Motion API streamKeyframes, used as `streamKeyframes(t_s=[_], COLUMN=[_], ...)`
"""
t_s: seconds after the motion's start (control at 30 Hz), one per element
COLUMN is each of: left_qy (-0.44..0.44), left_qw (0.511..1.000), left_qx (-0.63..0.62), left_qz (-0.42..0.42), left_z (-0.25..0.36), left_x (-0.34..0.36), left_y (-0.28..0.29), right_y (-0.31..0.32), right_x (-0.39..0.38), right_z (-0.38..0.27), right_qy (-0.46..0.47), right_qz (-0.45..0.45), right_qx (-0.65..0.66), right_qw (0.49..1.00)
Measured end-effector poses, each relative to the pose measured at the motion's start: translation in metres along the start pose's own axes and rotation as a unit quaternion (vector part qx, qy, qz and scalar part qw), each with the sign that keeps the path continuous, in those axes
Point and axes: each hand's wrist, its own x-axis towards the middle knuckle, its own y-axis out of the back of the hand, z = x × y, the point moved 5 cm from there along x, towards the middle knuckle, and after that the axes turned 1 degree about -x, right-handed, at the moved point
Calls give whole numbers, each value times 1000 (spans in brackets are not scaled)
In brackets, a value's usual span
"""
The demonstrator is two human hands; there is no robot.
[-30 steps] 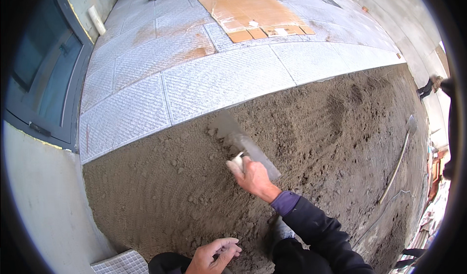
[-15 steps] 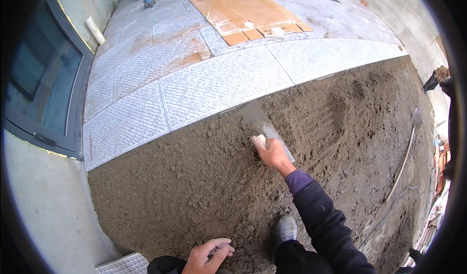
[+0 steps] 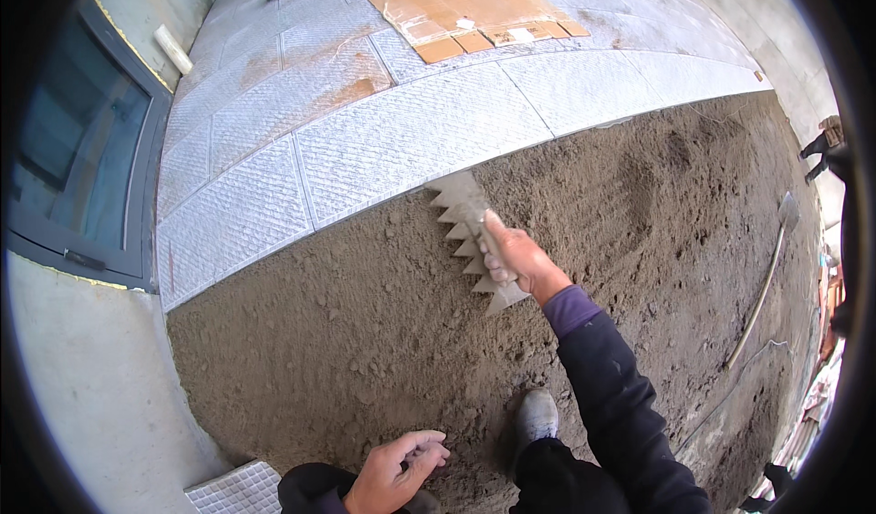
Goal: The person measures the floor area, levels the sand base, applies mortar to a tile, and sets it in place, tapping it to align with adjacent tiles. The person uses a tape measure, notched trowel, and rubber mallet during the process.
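My right hand is closed around the handle of a notched trowel. Large sawtooth teeth run along the trowel's left edge, and its far end comes close to the laid paving slabs. Beneath the blade lies rough grey-brown mortar or sand, lumpy on the left. My left hand hangs low over the near part of this bed, its fingers loosely bent and nothing visible in it. One of my shoes stands on the bed between my hands.
A long-handled shovel lies at the right, near a thin cable. Brown cardboard covers part of the far slabs. A dark-framed glass door borders the left side. A textured slab sits at the lower left.
The trowel has turned so its toothed edge now shows on the left, and its blade has shifted slightly left. My left hand has moved a little up and right.
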Motion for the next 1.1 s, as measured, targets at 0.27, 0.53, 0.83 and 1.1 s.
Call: streamKeyframes(t_s=[0.27,0.53,0.83,1.1], left_qy=[-5,-12,53,56], left_qw=[999,1000,996,994], left_qx=[0,11,-29,-33], left_qz=[32,18,71,88], left_z=[-4,2,-10,-6], left_x=[-13,-13,-4,-7], left_y=[17,15,24,19], right_y=[-2,70,369,415], right_x=[-136,-169,-90,-43], right_z=[45,33,25,103], right_qy=[-168,-68,129,55], right_qz=[-58,78,551,550], right_qx=[-240,-307,-616,-407], right_qw=[954,946,548,727])
